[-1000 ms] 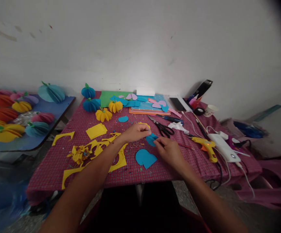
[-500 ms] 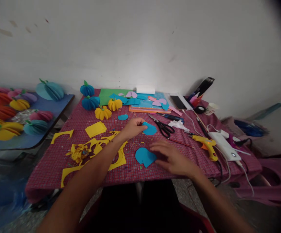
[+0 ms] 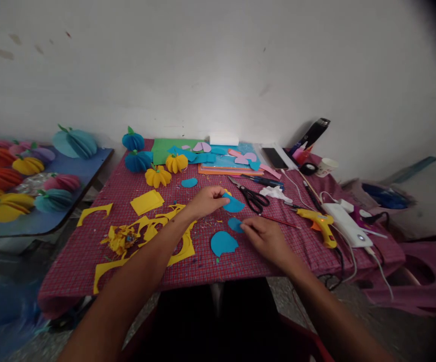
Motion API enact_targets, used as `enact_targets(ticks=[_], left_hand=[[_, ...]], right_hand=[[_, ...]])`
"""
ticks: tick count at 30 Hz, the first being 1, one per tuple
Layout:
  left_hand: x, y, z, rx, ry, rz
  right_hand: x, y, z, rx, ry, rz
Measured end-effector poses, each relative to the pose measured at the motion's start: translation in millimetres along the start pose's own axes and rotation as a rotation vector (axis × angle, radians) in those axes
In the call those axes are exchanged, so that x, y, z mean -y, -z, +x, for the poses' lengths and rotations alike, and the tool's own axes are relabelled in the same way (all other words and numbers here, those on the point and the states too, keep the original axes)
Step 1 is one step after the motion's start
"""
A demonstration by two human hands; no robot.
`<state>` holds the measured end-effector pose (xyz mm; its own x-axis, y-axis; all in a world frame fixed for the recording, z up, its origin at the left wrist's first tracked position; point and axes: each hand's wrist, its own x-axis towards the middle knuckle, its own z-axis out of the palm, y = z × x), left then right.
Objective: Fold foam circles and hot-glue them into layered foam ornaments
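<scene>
My left hand (image 3: 211, 200) pinches a blue paper piece (image 3: 234, 203) above the middle of the table; a bit of yellow shows behind its upper edge. Just below and to the right, my right hand (image 3: 260, 235) has a smaller blue piece (image 3: 235, 224) between thumb and fingers. Another blue paper shape (image 3: 223, 244) lies flat on the checked cloth near the front. A blue half-round piece (image 3: 190, 183) rests farther back. Black scissors (image 3: 254, 197) lie to the right of the held pieces.
Yellow paper scraps (image 3: 150, 229) spread at the left. A yellow glue gun (image 3: 320, 223), a white power strip (image 3: 348, 226) and cables lie at the right. Yellow paper pumpkins (image 3: 158, 176) and blue ones (image 3: 138, 161) stand at the back left. A phone (image 3: 274, 158) lies behind.
My right hand has picked up a small blue piece from the shape on the cloth and lifted it toward my left hand. The view has shifted slightly.
</scene>
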<state>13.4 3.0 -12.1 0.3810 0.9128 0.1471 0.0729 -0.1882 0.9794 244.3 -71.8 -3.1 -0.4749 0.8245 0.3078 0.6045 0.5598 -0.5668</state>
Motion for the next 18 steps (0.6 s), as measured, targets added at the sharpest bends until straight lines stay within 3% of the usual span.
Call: enact_targets(ticks=[4, 10, 13, 16, 18], left_hand=[[-6.4, -1.1, -2.1, 0.121, 0.019, -0.012], [-2.9, -1.6, -2.6, 0.162, 0.01, 0.034], [1.8, -2.2, -0.3, 0.133, -0.006, -0.009], [4.1, -2.0, 2.5, 0.007, 0.007, -0.047], [4.4, -1.6, 3.7, -0.084, 0.041, -0.084]], right_hand=[[-4.1, -2.8, 20.3, -0.068, -0.183, -0.019], [-8.0, -8.3, 33.3, -0.099, -0.326, 0.04], [-8.2, -7.2, 29.7, -0.153, -0.307, 0.111], [-2.6, -2.7, 22.1, -0.269, -0.234, 0.124], [6.3, -0.1, 17.1, -0.175, -0.09, 0.109]])
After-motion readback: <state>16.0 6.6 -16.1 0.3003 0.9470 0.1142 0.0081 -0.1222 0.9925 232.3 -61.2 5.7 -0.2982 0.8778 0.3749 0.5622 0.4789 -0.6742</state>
